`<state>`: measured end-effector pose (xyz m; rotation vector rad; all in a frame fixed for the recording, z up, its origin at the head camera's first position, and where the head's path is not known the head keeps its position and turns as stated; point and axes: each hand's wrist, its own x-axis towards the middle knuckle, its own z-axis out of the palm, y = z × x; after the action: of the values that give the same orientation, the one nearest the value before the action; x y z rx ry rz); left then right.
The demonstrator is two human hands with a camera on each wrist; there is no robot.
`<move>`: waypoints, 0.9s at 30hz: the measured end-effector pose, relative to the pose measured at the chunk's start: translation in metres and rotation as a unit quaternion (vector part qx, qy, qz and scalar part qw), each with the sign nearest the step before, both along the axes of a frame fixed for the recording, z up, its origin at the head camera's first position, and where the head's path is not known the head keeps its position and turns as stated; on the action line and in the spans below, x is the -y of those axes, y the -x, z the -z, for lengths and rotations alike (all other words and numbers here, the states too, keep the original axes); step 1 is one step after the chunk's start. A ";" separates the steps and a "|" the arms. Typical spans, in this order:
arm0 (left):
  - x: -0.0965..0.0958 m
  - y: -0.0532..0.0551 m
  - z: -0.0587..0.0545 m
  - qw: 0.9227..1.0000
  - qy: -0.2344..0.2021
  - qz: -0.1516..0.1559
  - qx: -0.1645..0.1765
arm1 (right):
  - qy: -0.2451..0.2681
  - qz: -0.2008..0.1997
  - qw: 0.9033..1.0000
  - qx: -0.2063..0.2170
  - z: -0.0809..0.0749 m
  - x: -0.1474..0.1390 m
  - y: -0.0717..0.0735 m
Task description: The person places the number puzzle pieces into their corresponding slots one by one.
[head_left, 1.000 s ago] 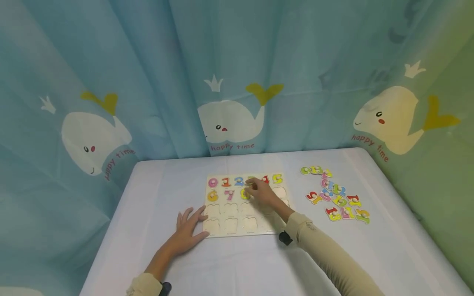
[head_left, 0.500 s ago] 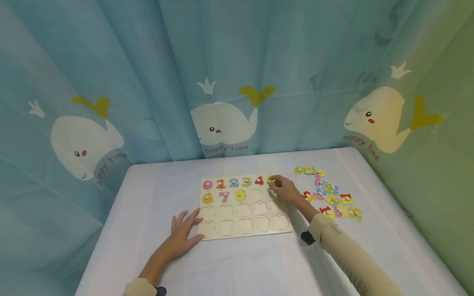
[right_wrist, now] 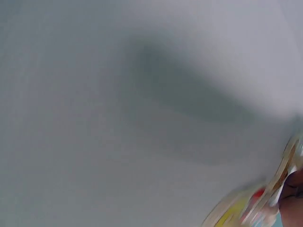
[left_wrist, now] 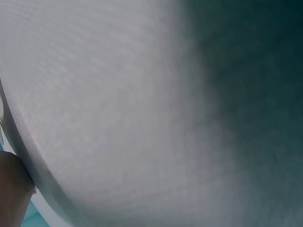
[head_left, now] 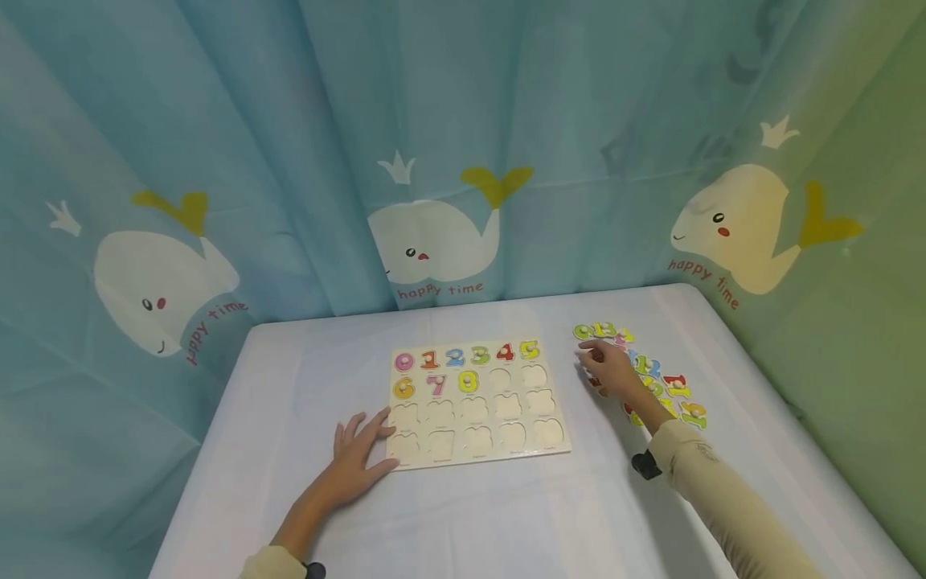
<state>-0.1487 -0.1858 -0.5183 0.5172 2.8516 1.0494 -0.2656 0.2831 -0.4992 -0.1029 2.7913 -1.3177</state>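
My left hand lies with spread fingers at the left edge of the wooden number puzzle board, fingertips touching it. The pieces 0 to 5 fill the board's top row; an orange 6, a pink 7 and a yellow 8 lie below. My right hand is over the left side of the loose number pieces, fingers loosely bent, and nothing shows held. It hides some pieces. In the right wrist view a finger appears beside blurred pieces; contact is unclear.
Recessed outlines cover the board's lower rows. Several loose pieces with knobs reach from a green piece at the back to a green-orange one in front. A white-covered table meets a blue whale-print curtain behind.
My right hand has moved right, from the 3 piece past the 5 to the loose pieces. My left hand stays at the board's left edge. The view has shifted slightly.
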 end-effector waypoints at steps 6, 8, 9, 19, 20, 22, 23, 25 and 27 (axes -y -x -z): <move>-0.001 0.000 0.000 1.000 0.013 -0.011 0.001 | -0.002 0.023 1.000 -0.016 -0.004 -0.025 -0.003; -0.001 0.000 0.001 1.000 0.012 -0.010 0.000 | -0.013 0.041 0.999 -0.018 -0.007 -0.032 -0.006; -0.002 0.000 0.001 1.000 0.012 -0.009 0.001 | -0.018 0.047 0.999 -0.020 -0.008 -0.035 -0.008; -0.001 0.002 0.003 1.000 0.005 -0.004 -0.004 | -0.078 0.095 0.990 -0.064 -0.010 -0.067 -0.024; 0.000 0.002 0.004 1.000 0.006 -0.004 -0.005 | -0.077 0.099 0.990 -0.064 -0.009 -0.070 -0.026; 0.000 0.002 0.005 1.000 0.007 -0.004 -0.006 | -0.082 0.105 0.989 -0.065 -0.007 -0.075 -0.029; 0.000 0.002 0.005 1.000 0.006 -0.004 -0.006 | -0.084 0.106 0.989 -0.064 -0.006 -0.078 -0.031; 0.001 0.001 0.006 1.000 0.005 -0.004 -0.007 | -0.092 0.109 0.988 -0.060 -0.004 -0.082 -0.033; 0.001 0.001 0.006 1.000 0.004 -0.004 -0.006 | -0.100 0.110 0.987 -0.059 -0.002 -0.084 -0.035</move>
<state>-0.1499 -0.1868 -0.5247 0.5134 2.8703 1.0389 -0.2307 0.3669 -0.4967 0.1443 3.0921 -1.0910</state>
